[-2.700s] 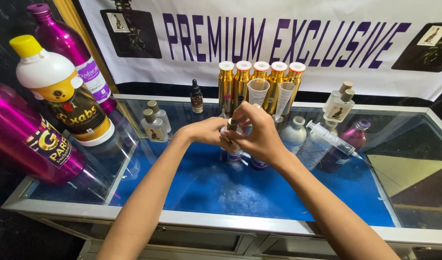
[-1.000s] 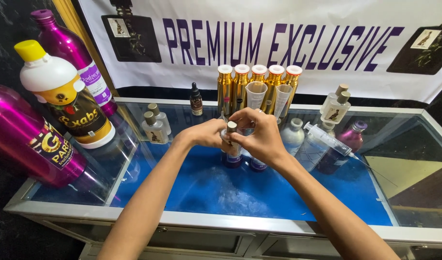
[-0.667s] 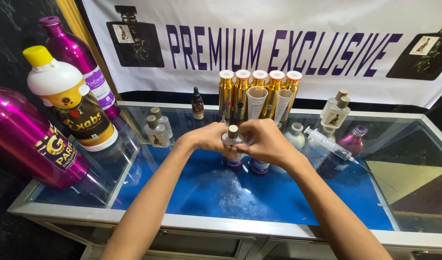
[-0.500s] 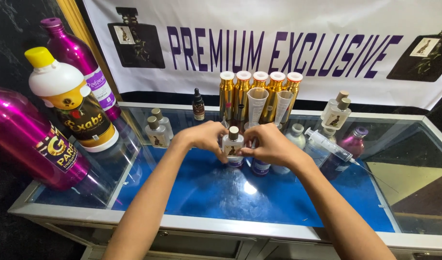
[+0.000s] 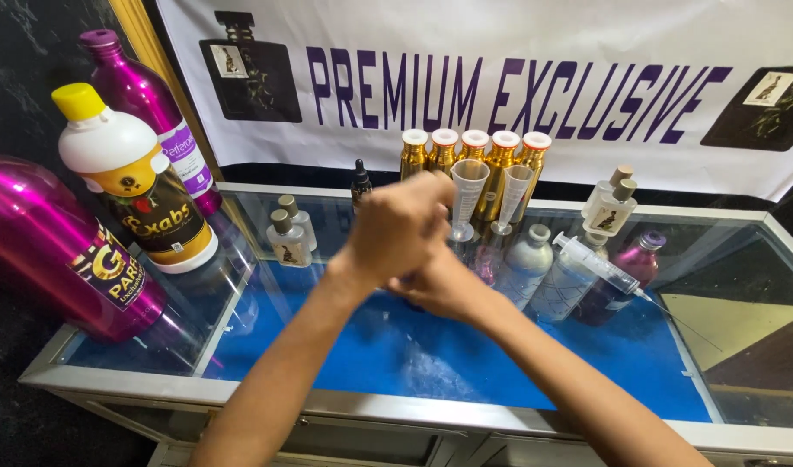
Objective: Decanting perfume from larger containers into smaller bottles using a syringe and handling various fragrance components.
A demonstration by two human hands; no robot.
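1. Left hand (image 5: 396, 227) and right hand (image 5: 444, 285) were clasped together over the tabletop's (image 5: 431, 363) middle, enclosing something hidden; contents could not be told.
2. If a small glass bottle: judged light, slippery, fragile; grip its body.

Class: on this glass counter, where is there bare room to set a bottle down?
Bare: the near strip of blue top, and the right corner beyond the syringe. Crowded: the back, with gold bottles, and the left, with the magenta bottle.
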